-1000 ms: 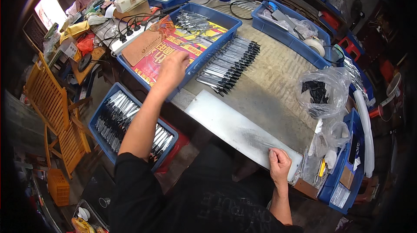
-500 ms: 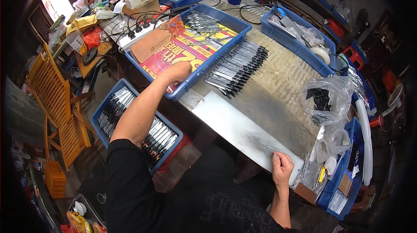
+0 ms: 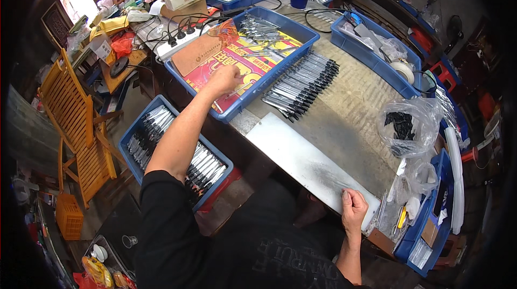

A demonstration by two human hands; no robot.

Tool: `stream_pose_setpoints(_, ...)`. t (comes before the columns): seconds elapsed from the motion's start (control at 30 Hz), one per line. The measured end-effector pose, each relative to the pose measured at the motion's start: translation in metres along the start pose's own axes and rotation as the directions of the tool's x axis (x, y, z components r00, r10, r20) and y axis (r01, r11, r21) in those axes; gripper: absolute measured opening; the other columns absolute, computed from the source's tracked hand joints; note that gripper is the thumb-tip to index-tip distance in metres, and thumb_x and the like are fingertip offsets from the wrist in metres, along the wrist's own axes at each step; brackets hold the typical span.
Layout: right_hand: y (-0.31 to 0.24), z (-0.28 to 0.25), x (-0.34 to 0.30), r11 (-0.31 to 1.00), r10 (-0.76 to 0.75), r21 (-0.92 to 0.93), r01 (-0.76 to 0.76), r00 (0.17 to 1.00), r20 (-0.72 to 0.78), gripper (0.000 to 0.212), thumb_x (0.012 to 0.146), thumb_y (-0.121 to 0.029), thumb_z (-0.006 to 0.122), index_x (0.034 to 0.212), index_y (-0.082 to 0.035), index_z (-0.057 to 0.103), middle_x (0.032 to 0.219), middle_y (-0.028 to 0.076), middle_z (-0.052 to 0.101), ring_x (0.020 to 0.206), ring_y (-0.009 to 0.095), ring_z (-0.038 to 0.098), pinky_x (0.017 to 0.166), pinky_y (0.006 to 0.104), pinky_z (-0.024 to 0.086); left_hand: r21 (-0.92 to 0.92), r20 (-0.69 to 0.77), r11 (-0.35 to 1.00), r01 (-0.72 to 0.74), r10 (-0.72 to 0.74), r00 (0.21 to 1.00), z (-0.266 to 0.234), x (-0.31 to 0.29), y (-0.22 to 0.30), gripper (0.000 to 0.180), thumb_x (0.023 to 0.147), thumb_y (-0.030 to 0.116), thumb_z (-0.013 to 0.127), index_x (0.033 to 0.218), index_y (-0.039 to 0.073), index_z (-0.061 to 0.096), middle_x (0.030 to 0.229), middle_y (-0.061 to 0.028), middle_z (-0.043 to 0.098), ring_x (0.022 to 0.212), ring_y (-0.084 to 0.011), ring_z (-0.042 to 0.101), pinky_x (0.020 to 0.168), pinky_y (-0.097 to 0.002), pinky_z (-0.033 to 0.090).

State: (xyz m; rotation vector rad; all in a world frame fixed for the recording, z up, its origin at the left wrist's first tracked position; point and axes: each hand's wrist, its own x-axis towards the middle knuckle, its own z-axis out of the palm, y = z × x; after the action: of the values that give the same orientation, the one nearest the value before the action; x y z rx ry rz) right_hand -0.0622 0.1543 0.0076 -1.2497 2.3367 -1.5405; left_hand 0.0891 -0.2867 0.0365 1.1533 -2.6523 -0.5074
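Observation:
My left hand (image 3: 225,80) is over a blue tray (image 3: 235,112) lined with a pink and yellow printed sheet (image 3: 205,80). Its fingers are curled together, and whatever they hold, if anything, is too small to make out. At the tray's far end lies a heap of thin clear and silver pen parts (image 3: 259,29). My right hand (image 3: 354,207), fingers bent into a pinch, rests at the right end of a white board (image 3: 291,152) along the table's near edge; its contents are hidden. Between tray and board, a row of clear pens with black tips (image 3: 304,84) lies on the table.
A blue crate full of pens (image 3: 207,168) sits low at my left, near a wooden folding chair (image 3: 72,106). Rightward are a clear bag of black pieces (image 3: 401,127) and a blue bin with tape (image 3: 377,55). A power strip (image 3: 175,44) with cables lies beyond the tray.
My left hand has moved up and away from the tray's near wall, over the printed sheet. My right hand stays at the board's end, while the whole view has shifted slightly.

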Motion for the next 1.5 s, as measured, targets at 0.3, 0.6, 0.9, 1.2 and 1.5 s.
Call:
stream_pose_setpoints(0.3, -0.001, -0.004, 0.001, 0.999, 0.033, -0.018, -0.032, 0.999, 0.022, 0.013, 0.082, -0.010, 0.058, 0.082, 0.003, 0.060, 0.064, 0.010, 0.054, 0.058, 0.018, 0.050, 0.054, 0.0280, 0.039, -0.886, -0.052, 0.448, -0.124, 0.169, 0.984, -0.037, -0.058, 0.085, 0.017, 0.082, 0.013, 0.059, 0.094, 0.000, 0.058, 0.074, -0.0013, 0.059, 0.055, -0.0043, 0.051, 0.049, -0.0175, 0.040)
stream_pose_setpoints(0.6, -0.015, -0.003, 0.009, 0.988, 0.067, 0.137, -0.073, 0.996, 0.052, 0.013, 0.082, -0.009, 0.058, 0.084, 0.003, 0.061, 0.068, 0.009, 0.056, 0.060, 0.016, 0.051, 0.056, 0.0265, 0.041, -0.976, 0.218, 0.051, 0.214, 0.340, 0.915, 0.027, -0.120, 0.162, 0.016, 0.080, 0.010, 0.064, 0.092, 0.001, 0.059, 0.077, -0.0098, 0.063, 0.054, -0.0081, 0.055, 0.048, -0.0200, 0.046)
stream_pose_setpoints(0.9, -0.024, 0.005, 0.002, 0.889, 0.157, 0.401, -0.222, 0.969, 0.191, 0.017, 0.086, -0.014, 0.057, 0.085, 0.003, 0.061, 0.073, 0.005, 0.058, 0.064, 0.010, 0.049, 0.058, 0.0247, 0.041, -0.924, 0.326, -0.053, 0.378, 0.405, 0.854, 0.083, -0.164, 0.218, 0.016, 0.081, 0.008, 0.062, 0.094, 0.001, 0.057, 0.079, -0.0100, 0.062, 0.056, -0.0088, 0.054, 0.051, -0.0204, 0.046)
stream_pose_setpoints(1.2, -0.029, -0.006, -0.009, 0.859, 0.242, 0.399, -0.320, 0.942, 0.234, 0.017, 0.085, -0.016, 0.058, 0.080, -0.001, 0.062, 0.067, 0.002, 0.058, 0.061, 0.007, 0.049, 0.055, 0.0235, 0.040, -0.956, 0.269, 0.012, 0.292, 0.425, 0.864, 0.101, -0.183, 0.230, 0.014, 0.083, 0.008, 0.060, 0.093, -0.002, 0.057, 0.081, -0.0098, 0.061, 0.059, -0.0100, 0.054, 0.052, -0.0217, 0.046)
stream_pose_setpoints(1.5, 0.028, -0.091, -0.017, 0.870, 0.171, -0.386, -0.308, 0.922, -0.348, 0.014, 0.078, -0.014, 0.059, 0.084, -0.001, 0.059, 0.080, 0.015, 0.059, 0.076, 0.033, 0.057, 0.066, 0.0408, 0.045, -0.952, 0.305, 0.071, 0.299, 0.341, 0.889, 0.094, -0.181, 0.223, 0.011, 0.084, 0.010, 0.059, 0.088, -0.001, 0.057, 0.077, -0.0082, 0.059, 0.057, -0.0089, 0.053, 0.052, -0.0208, 0.047)
